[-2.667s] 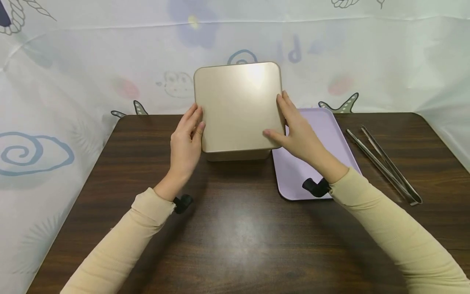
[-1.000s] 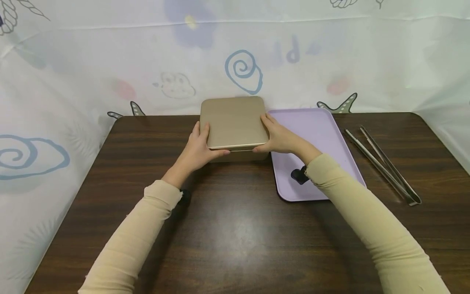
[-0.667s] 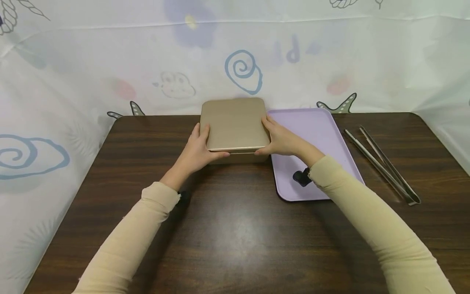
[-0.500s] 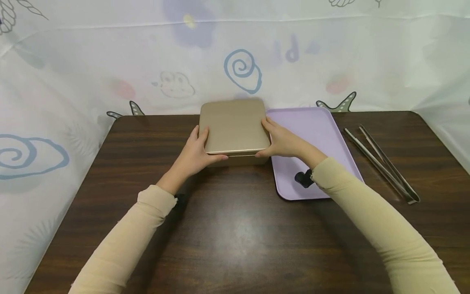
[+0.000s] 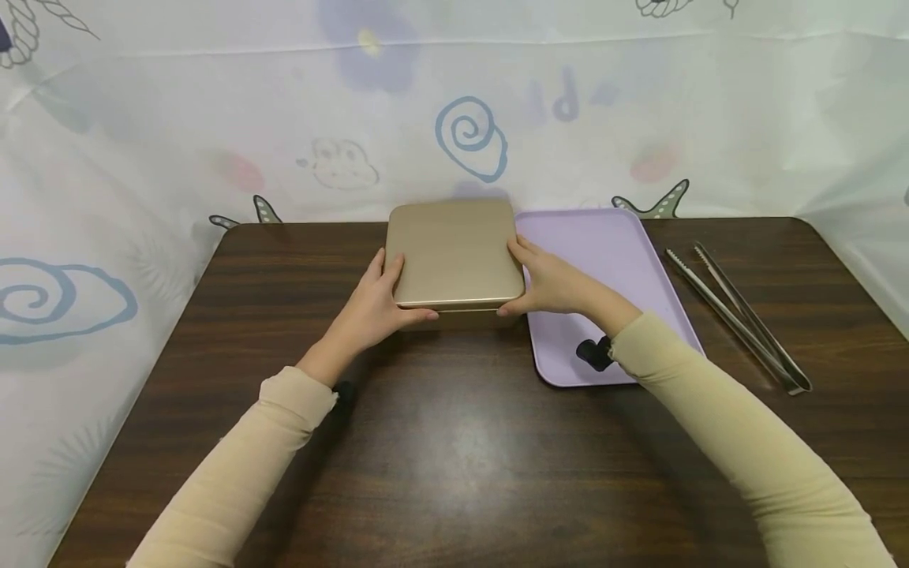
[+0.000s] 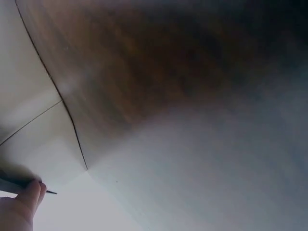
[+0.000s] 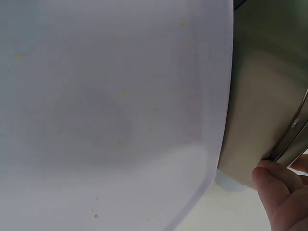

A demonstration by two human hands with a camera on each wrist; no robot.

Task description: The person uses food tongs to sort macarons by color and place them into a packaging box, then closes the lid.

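A gold-beige square tin box (image 5: 458, 252) stands at the back middle of the table with its lid on. A thin line shows between the lid and the lower part at the front. My left hand (image 5: 365, 312) holds the tin's left side, thumb along the front edge. Opposite it, my right hand (image 5: 557, 280) grips the right side, with its thumb at the front right corner. The left wrist view shows a few left fingertips (image 6: 32, 195) against the tin's wall. Right fingers (image 7: 276, 185) touch the lid's edge in the right wrist view. The tin's inside is hidden.
A lilac tray (image 5: 568, 367) lies right beside the tin, partly under my right wrist; tiny coloured specks show on it in the right wrist view. Metal tongs (image 5: 746, 319) lie further right. The dark wooden table (image 5: 454, 473) meets a white printed curtain (image 5: 554, 158) behind.
The lid, earlier raised and tilted above the tin, has come down onto it. Since then both hands and the tin have slid slightly toward me. Tray and tongs stay put.
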